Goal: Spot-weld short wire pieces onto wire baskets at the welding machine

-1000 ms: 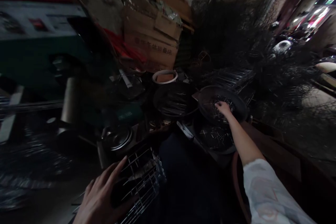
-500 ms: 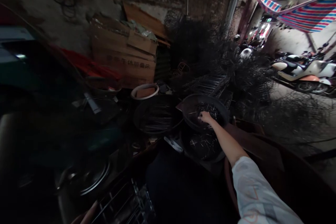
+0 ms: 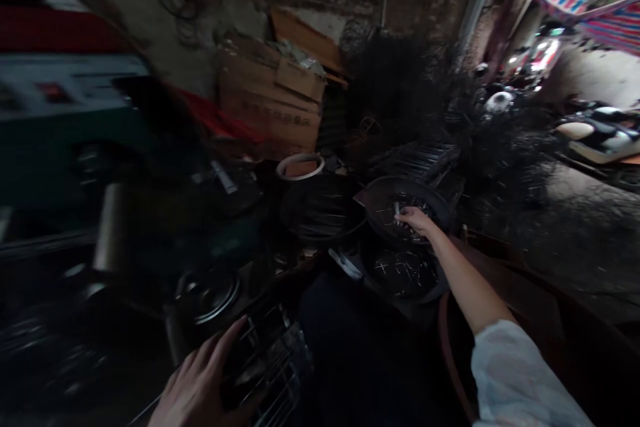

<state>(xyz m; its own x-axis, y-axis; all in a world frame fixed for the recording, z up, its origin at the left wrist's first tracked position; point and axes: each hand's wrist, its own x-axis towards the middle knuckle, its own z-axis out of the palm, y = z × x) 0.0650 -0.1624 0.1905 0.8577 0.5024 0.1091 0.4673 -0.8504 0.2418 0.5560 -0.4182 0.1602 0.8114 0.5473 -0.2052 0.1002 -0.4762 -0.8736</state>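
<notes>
My right hand (image 3: 415,219) is pinched around a small bunch of short metal wires (image 3: 397,209). It is over a dark round basin (image 3: 373,188) with loose wire pieces inside. A second dark basin (image 3: 440,288), also with scattered wire pieces, stands just in front of it. At the bottom of the view, my left hand (image 3: 200,377) grips the left side of a wire rack (image 3: 280,373), its thumb and fingers on either side of the wires. Shadow and blur hide part of that grip.
A wide basin of longer wires (image 3: 320,213) is left of my right hand. Behind are a white-rimmed bucket (image 3: 300,165), a cardboard box (image 3: 270,107) and heaped dark wire racks (image 3: 415,87). A green-and-white machine (image 3: 75,100) stands left, a scooter (image 3: 600,133) far right.
The view has swung left, shifting the scene rightward. My right hand has lifted slightly, and the bunch of wires now shows in it. More of my left hand has come into view at the rack.
</notes>
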